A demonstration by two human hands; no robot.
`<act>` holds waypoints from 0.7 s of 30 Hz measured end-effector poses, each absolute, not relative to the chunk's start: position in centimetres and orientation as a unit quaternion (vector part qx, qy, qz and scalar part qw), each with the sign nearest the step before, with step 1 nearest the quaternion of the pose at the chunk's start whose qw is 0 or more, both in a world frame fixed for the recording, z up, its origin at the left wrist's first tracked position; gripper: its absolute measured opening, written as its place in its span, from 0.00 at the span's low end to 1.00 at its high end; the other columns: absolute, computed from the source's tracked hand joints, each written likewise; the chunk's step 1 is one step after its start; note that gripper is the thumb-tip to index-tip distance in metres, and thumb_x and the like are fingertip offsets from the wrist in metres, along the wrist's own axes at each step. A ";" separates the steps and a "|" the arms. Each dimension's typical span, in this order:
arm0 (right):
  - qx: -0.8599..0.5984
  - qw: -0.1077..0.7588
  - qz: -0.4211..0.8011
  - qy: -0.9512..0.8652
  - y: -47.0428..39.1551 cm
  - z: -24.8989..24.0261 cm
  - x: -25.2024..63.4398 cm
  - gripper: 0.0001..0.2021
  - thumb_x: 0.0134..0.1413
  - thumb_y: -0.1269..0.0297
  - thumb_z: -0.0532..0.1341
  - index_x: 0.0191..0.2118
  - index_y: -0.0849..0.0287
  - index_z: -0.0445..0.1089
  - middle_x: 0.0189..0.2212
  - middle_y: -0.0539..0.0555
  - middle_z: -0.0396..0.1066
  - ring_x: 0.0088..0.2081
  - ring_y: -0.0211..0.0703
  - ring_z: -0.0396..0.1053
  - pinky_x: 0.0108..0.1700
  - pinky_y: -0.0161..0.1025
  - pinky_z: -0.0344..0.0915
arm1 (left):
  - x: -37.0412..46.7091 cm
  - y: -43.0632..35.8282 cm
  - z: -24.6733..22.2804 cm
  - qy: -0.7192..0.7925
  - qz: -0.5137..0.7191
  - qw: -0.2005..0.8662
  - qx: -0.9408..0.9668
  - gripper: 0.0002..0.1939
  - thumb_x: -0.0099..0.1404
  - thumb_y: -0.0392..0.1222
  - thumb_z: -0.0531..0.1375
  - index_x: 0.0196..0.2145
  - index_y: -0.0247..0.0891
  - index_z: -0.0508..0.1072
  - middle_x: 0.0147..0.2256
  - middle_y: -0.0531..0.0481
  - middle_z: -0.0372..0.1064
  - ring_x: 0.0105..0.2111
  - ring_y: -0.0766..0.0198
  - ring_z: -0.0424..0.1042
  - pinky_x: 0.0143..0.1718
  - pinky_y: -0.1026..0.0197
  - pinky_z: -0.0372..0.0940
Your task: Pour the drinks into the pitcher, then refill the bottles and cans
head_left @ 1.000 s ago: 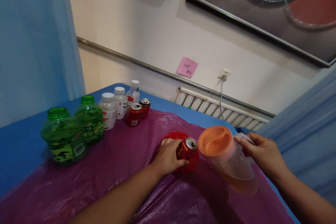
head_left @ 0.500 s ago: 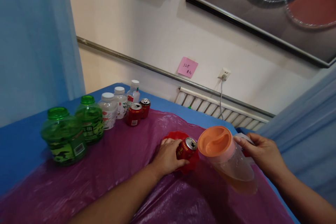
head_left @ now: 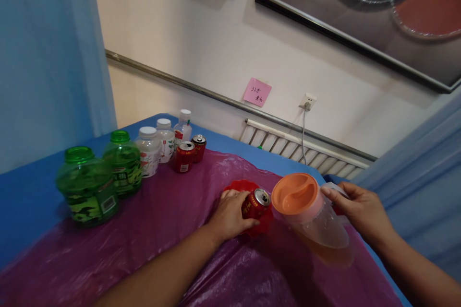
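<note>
My left hand [head_left: 232, 216] is wrapped round a red drink can [head_left: 254, 205], which leans to the right over a red scalloped dish [head_left: 264, 225]. The can's opened top faces up and right. In my right hand [head_left: 363, 204] is the handle of a clear plastic pitcher [head_left: 324, 230] with an orange lid. The pitcher tilts left, its lid close beside the can's top. Amber liquid lies low along the pitcher's underside. Whether any liquid runs between lid and can, I cannot tell.
Two red cans [head_left: 185, 157], several white-capped bottles [head_left: 148, 151] and two green jars [head_left: 86, 189] stand at the left. Purple plastic sheeting [head_left: 154, 230] covers much of the blue table [head_left: 32, 192]. Behind are a radiator [head_left: 284, 144] and a wall socket [head_left: 308, 101].
Almost nothing differs. Both hands hold the can and the pitcher in nearly the same places and at the same tilt.
</note>
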State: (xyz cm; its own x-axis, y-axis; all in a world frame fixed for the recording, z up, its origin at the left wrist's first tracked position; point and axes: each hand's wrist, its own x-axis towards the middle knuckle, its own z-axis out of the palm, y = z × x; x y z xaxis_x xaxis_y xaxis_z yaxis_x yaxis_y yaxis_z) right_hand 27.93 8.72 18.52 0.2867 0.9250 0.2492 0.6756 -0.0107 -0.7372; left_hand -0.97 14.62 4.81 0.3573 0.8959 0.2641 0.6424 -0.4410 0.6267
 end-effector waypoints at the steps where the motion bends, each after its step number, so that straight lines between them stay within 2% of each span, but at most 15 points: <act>1: -0.694 0.404 0.154 -0.576 8.7 18.5 28.0 0.25 0.44 0.38 0.68 0.20 0.56 0.68 0.17 0.47 0.60 0.22 0.38 0.57 0.24 0.35 0.55 | -1.0 14.6 4.8 0.483 0.296 0.215 0.796 0.38 0.47 0.56 0.74 0.54 0.39 0.74 0.50 0.41 0.76 0.52 0.42 0.71 0.56 0.46 0.61; 21: -0.699 0.400 0.160 -0.571 8.9 18.2 28.4 0.25 0.43 0.37 0.68 0.20 0.57 0.68 0.17 0.47 0.61 0.22 0.37 0.57 0.24 0.36 0.55 | -0.9 14.7 4.4 0.478 0.307 0.206 0.797 0.37 0.47 0.56 0.74 0.53 0.41 0.74 0.48 0.44 0.76 0.50 0.43 0.72 0.55 0.45 0.61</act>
